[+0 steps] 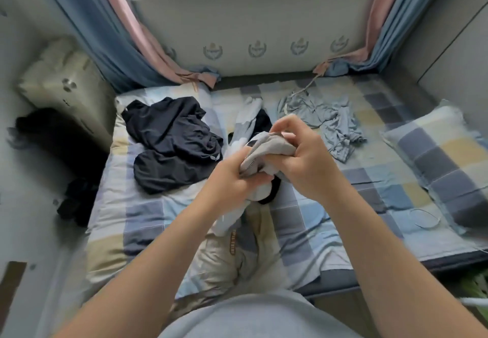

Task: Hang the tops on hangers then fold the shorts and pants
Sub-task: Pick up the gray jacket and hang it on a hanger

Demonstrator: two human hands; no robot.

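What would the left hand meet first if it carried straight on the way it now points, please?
The left hand, gripping the grey garment, points forward and right, so it would meet the right hand gripping the same garment first. Beyond lies the pale blue garment, though depth is unclear.

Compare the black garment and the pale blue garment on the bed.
Colour: the black garment is dark, the pale blue garment light. Place: black garment left on the bed, pale blue garment right. Spread: black garment covers more than the pale blue garment. Both lie crumpled, unheld.
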